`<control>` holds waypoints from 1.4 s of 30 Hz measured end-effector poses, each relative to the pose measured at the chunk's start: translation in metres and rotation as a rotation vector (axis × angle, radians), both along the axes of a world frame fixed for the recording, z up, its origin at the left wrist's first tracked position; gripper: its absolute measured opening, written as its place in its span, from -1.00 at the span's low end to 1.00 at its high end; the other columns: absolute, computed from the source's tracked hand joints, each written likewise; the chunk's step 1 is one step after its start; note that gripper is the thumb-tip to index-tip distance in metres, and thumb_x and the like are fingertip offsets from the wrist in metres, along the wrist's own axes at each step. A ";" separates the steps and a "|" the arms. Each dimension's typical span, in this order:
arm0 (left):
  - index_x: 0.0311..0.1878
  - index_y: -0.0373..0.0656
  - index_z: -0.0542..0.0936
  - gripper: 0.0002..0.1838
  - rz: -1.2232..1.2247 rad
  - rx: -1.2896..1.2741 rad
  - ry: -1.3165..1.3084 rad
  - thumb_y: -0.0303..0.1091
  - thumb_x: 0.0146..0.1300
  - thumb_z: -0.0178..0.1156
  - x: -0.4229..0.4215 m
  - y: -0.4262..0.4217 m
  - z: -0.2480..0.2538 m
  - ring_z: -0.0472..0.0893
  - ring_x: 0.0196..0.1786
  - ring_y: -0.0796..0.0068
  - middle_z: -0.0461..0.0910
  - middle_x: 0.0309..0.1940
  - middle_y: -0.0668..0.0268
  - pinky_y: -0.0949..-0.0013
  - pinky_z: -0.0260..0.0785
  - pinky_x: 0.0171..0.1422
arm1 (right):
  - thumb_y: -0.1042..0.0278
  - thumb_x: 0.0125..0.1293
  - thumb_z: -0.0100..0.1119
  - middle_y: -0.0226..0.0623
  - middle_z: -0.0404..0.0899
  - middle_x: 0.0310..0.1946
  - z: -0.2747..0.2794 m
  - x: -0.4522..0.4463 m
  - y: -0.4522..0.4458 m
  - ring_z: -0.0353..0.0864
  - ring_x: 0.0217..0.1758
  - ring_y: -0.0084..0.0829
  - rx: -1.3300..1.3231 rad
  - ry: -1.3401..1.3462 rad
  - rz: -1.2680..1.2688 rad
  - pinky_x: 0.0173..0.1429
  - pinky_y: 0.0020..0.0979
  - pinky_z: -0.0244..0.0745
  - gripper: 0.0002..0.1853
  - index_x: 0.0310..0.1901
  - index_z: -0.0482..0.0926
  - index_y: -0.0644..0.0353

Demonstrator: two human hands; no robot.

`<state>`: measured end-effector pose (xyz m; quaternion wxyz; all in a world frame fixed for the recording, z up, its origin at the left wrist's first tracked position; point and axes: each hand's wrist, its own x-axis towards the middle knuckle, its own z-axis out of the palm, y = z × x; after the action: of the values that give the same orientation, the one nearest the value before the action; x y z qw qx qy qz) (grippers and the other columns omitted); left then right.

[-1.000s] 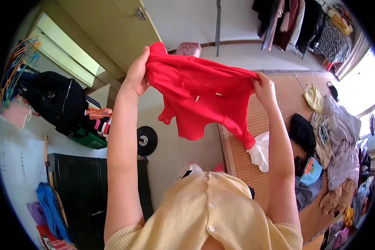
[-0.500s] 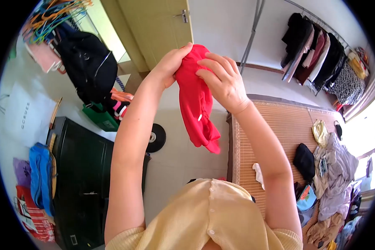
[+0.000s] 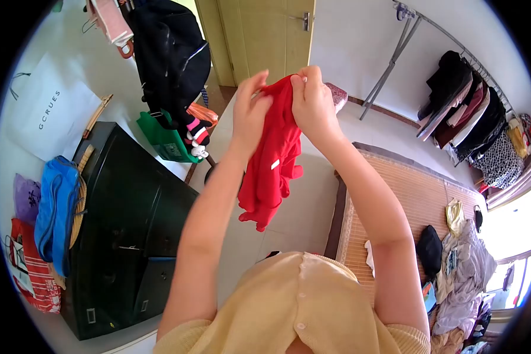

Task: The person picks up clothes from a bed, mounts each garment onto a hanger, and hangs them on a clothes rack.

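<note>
at far left, a white paper shopping bag with black lettering leans behind a dark, glossy cabinet, where a folded bright blue cloth bundle lies at the left edge. a black fabric backpack hangs at the far left, above a green box-shaped bag.

right of these, the left hand is raised beside the top of a bright red soft cloth garment; its fingers are spread from the thumb and slightly blurred, and i cannot tell whether they touch the cloth. the garment hangs in narrow, bunched folds over the pale tiled floor, a small white tag showing. the right hand has its fingers pinching the garment's top edge.

farther right lies a low bed with a brown woven mat, with a heap of grey rumpled cloth on it; a metal rack of hanging clothes stands at far right.

the likeliest trouble is a drop to the floor, if the right pinch loosened while the left fingers lacked a grip. the loose, gathered folds could also twist or crease, since nothing supports the lower end.
</note>
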<state>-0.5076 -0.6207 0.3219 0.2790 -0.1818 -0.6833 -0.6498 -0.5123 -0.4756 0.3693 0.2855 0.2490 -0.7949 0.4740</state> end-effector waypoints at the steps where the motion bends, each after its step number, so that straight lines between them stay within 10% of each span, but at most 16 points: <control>1: 0.23 -0.28 0.40 -0.48 0.146 -0.086 0.156 -0.47 0.16 0.17 0.016 -0.002 -0.011 0.44 0.18 0.25 0.42 0.07 0.12 0.26 0.30 0.31 | 0.39 0.45 -0.07 0.23 0.58 -0.40 0.001 -0.003 -0.008 0.55 -0.33 0.28 0.022 -0.033 -0.011 -0.22 0.09 0.44 -0.80 -0.12 0.26 0.38; 11: -0.23 -0.19 0.59 -0.84 0.821 -0.266 -0.339 -0.45 0.10 0.12 0.062 -0.051 -0.144 0.60 -0.18 -0.08 0.63 -0.31 0.09 0.01 0.41 -0.10 | 0.28 0.43 0.02 0.12 0.60 -0.35 -0.006 -0.012 -0.064 0.61 -0.24 0.08 -0.280 -0.119 0.014 -0.11 -0.12 0.49 -0.75 -0.11 0.43 0.35; 17: -0.14 -0.08 0.70 -0.69 0.748 -0.345 -0.986 -0.39 0.03 0.09 0.106 -0.117 -0.173 0.62 -0.11 -0.11 0.61 -0.07 0.01 0.03 0.44 0.04 | 0.28 0.41 0.06 0.02 0.58 -0.41 0.016 -0.039 -0.043 0.60 -0.33 -0.15 -0.278 -0.212 0.010 -0.17 -0.20 0.48 -0.77 -0.12 0.47 0.31; 18: -0.08 -0.10 0.68 -0.66 0.693 -0.295 -0.985 -0.40 0.06 0.08 0.106 -0.142 -0.180 0.65 -0.15 -0.04 0.63 -0.07 0.02 0.08 0.49 0.01 | 0.29 0.45 0.02 -0.37 0.46 -0.53 -0.004 -0.067 -0.039 0.36 -0.46 -0.61 -0.290 -0.194 0.024 -0.39 -0.47 0.28 -0.82 -0.09 0.47 0.21; 19: -0.02 -0.13 0.66 -0.64 0.635 -0.247 -0.984 -0.42 0.10 0.07 0.106 -0.163 -0.187 0.69 -0.19 0.02 0.65 -0.07 0.03 0.13 0.53 -0.02 | 0.30 0.44 0.04 -0.42 0.43 -0.56 -0.011 -0.076 -0.039 0.32 -0.51 -0.61 -0.335 -0.203 0.058 -0.43 -0.46 0.25 -0.83 -0.08 0.46 0.21; 22: 0.12 -0.30 0.54 -0.65 0.325 0.288 -0.845 -0.51 0.27 0.04 0.126 -0.160 -0.081 0.69 -0.19 0.39 0.64 -0.16 0.19 0.29 0.61 -0.09 | 0.30 0.38 0.13 -0.41 0.48 -0.52 -0.002 -0.056 -0.036 0.36 -0.48 -0.62 -0.122 -0.310 0.268 -0.37 -0.46 0.33 -0.81 -0.06 0.53 0.19; 28: -0.10 -0.30 0.63 -0.78 0.536 0.100 -0.569 -0.45 0.23 0.11 0.129 -0.184 0.011 0.66 -0.30 0.47 0.65 -0.31 0.29 0.44 0.50 -0.24 | 0.27 0.19 0.33 -0.20 0.67 -0.39 0.012 -0.046 -0.017 0.64 -0.30 -0.22 0.586 -0.050 0.710 -0.15 -0.33 0.52 -0.80 -0.23 0.70 0.19; 36: -0.15 -0.36 0.64 -0.78 0.661 -0.402 -0.333 -0.55 0.20 0.06 0.107 -0.136 0.126 0.57 -0.38 0.61 0.63 -0.39 0.36 0.49 0.44 -0.22 | 0.39 0.23 0.28 -0.14 0.63 -0.47 0.079 -0.144 0.005 0.60 -0.38 -0.37 0.102 -0.007 0.613 -0.22 -0.39 0.50 -0.83 -0.29 0.66 0.35; 42: -0.13 -0.35 0.65 -0.77 0.771 -0.214 -0.264 -0.51 0.23 0.06 0.077 -0.139 0.158 0.61 -0.21 0.57 0.66 -0.30 0.31 0.48 0.42 -0.06 | 0.31 0.35 0.15 -0.13 0.61 -0.48 0.119 -0.200 -0.023 0.55 -0.41 -0.40 0.038 -0.148 0.632 -0.23 -0.35 0.49 -0.77 -0.23 0.62 0.35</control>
<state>-0.4308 -0.7601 0.4794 0.3912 0.1441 -0.7948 -0.4410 -0.7123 -0.4989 0.4879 0.0607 0.4538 -0.7055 0.5410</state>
